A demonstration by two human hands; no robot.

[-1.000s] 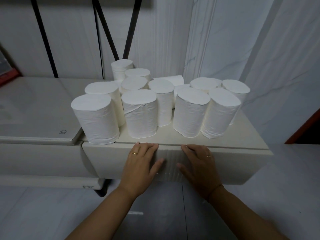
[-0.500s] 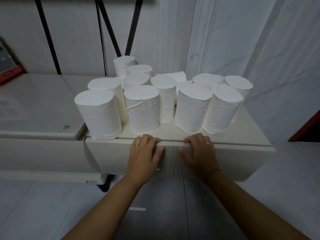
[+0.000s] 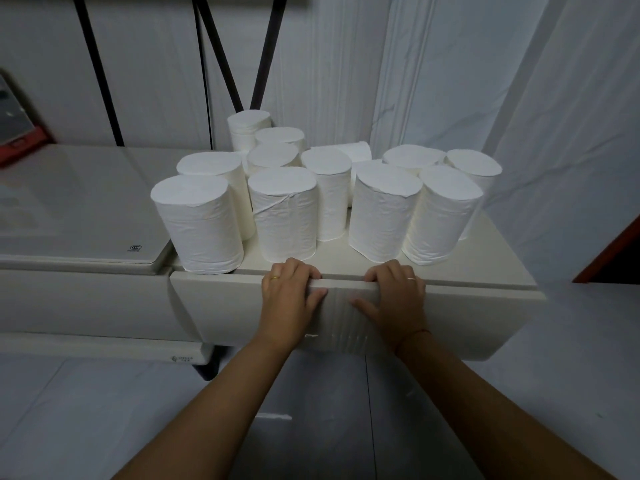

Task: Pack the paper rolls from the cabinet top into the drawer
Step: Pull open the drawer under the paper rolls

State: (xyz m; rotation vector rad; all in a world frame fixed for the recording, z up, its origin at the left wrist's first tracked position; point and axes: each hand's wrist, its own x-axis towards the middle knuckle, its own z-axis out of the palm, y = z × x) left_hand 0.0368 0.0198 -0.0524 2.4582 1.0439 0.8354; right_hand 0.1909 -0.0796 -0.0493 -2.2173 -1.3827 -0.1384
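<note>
My left hand (image 3: 289,296) and right hand (image 3: 394,296) have slid up, fingers curled over the near lip of the drawer (image 3: 467,317), apparently gripping it. The paper rolls (image 3: 282,213) are untouched, so pulling is next.

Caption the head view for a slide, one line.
Head view: left hand and right hand grip the top edge of the drawer front below paper rolls crowding the cabinet top.

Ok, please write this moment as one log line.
left hand, right hand: grip drawer edge | drawer: shut | rolls: on cabinet top

ccc mark (image 3: 135,248) on left appliance lid (image 3: 86,209)
</note>
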